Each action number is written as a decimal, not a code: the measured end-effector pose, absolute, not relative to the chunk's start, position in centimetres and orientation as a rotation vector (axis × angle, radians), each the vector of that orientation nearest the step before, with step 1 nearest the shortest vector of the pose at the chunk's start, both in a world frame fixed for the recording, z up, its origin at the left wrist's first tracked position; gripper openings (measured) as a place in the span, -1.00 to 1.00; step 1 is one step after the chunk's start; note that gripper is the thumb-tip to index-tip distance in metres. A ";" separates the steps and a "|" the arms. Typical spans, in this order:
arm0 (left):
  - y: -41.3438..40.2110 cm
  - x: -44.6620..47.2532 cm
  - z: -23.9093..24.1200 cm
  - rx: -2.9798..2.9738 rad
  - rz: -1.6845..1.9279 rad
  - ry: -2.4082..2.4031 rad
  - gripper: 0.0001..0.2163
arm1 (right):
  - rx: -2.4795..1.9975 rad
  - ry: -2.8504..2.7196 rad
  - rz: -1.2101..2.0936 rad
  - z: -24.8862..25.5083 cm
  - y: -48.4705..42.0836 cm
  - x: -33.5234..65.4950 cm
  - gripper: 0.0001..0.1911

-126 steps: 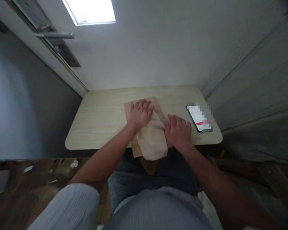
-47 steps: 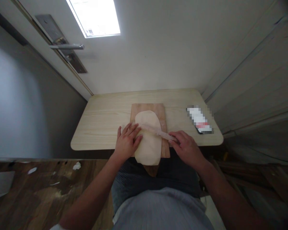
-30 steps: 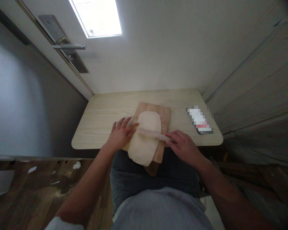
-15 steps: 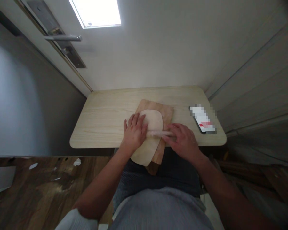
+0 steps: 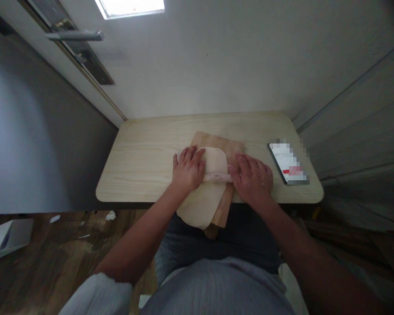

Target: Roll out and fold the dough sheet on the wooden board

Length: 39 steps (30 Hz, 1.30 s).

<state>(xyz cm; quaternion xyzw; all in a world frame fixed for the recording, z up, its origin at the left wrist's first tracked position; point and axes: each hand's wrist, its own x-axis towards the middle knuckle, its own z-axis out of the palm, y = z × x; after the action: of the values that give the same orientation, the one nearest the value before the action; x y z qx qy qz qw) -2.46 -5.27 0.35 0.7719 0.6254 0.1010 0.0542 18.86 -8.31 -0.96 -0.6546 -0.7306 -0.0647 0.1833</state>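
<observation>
Pale dough sheet (image 5: 203, 202), flat, oblong, near end o/hanging angled wood brd (image 5: 216, 139), rolling pin (image 5: 218, 177) x-wise atop

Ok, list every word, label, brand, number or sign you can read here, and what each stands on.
No readable text anywhere.
Phone screen: partly pixelated, a red patch showing; any writing is too blurred to read.
Rolling pin, dough sheet, wooden board: no lettering visible.

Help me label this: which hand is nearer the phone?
The right hand, next to the phone; the left hand is farther off, over the dough.
</observation>
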 end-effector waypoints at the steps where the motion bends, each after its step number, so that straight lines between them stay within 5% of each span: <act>1: -5.0 -2.5 0.4 2.349 0.298 1.892 -0.56 | -1.855 -2.062 -0.179 -0.9 -8.1 18.9 -0.47; 39: 1.3 -1.9 0.7 2.319 0.428 1.952 -0.61 | -2.029 -2.089 -0.043 0.1 -1.7 18.6 -0.41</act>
<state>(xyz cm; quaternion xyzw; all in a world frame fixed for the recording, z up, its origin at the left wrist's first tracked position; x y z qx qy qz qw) -1.95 1.26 0.66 0.7570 0.6371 0.1397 0.0400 18.56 -1.67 0.12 -0.6922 -0.7125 -0.0147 0.1143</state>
